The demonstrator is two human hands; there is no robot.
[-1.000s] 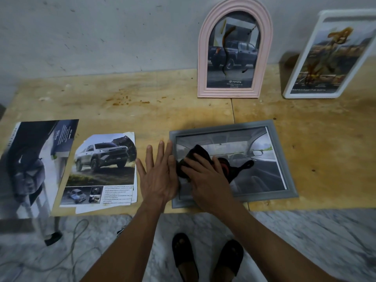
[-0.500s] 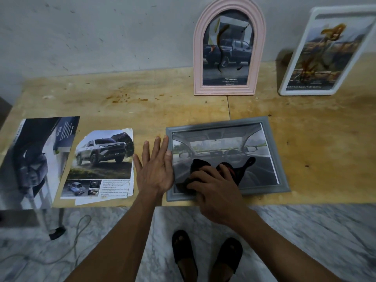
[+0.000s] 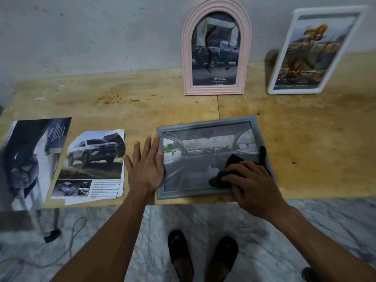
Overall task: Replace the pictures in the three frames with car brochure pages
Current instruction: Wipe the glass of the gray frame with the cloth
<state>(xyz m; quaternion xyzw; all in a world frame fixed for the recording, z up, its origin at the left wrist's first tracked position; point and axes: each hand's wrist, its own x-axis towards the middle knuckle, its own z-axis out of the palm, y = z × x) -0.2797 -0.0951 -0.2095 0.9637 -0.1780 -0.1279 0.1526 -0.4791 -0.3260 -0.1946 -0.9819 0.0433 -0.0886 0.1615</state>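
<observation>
A grey frame (image 3: 203, 124) lies flat near the table's front edge and holds a car interior picture. My right hand (image 3: 252, 184) presses a black cloth (image 3: 234, 161) onto the glass at its lower right. My left hand (image 3: 145, 167) lies flat with spread fingers against the frame's left edge. A pink arched frame (image 3: 188, 58) with a dark pickup picture leans on the wall. To its right leans a white frame (image 3: 284, 58); both show brown smears on the glass.
Loose brochure pages (image 3: 93, 165) showing a grey pickup lie left of my left hand. A dark brochure (image 3: 30, 157) overhangs the wooden table (image 3: 315, 143) at the far left. A cable (image 3: 73, 237) and my sandalled feet (image 3: 201, 257) are on the marble floor.
My right hand has slid the black cloth from the left part of the glass to its lower right. My left hand has stayed at the frame's left edge.
</observation>
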